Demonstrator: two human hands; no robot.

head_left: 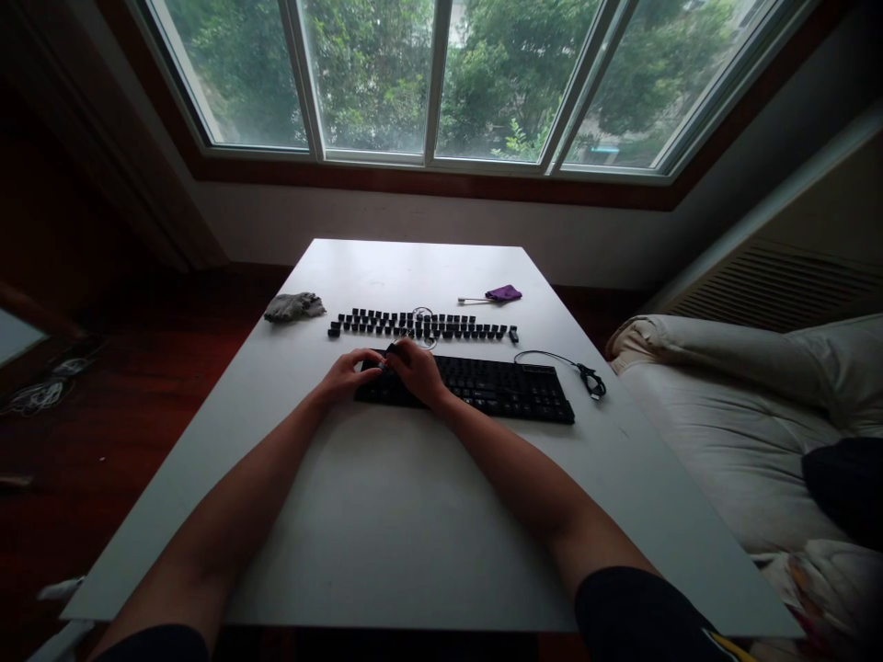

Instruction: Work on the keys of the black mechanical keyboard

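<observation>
A black keyboard [510, 388] lies on the white table in front of me, its left end partly under my hands. My left hand [349, 372] is at that left end, thumb and index finger converging near a tiny bright spot I cannot identify. Beside it my right hand [419, 370] bends over the keys, fingers drawn together; whatever is between them is too small and dark to name. Both hands' fingertips nearly meet. Just behind the keyboard stand rows of loose black keycaps [452, 328].
A crumpled grey cloth [295, 307] lies at the table's left edge. Toward the back right are a purple cloth [503, 293] and a thin stick [474, 301]. The keyboard's bundled cable [591, 382] rests near the right edge. A pale sofa [717, 432] stands right of the table [400, 533].
</observation>
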